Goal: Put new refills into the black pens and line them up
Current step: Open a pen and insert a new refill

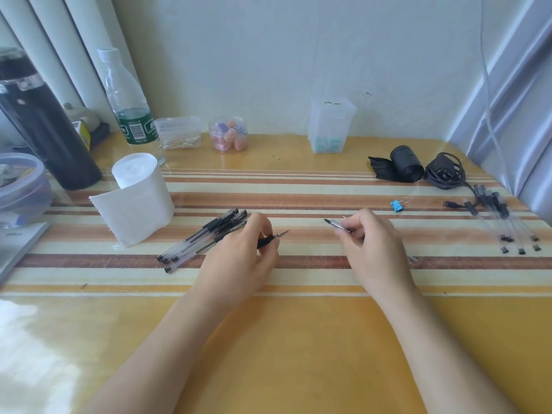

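Seemingly for insertion, a refill is being pinched by the right hand. A black pen is being gripped by the left hand.

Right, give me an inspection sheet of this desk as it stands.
Surface: striped table with a glossy top.
Job's things: pens piled at left; refills fanned at right.
Clutter: tissue roll, water bottle, black flask, jar, binder clip, bag roll.
Hands: left hand pinches a black-grip pen; right hand pinches a pen part.
Cables: coiled black cable, far right.
Surroundings: pale wall; curtain at left.
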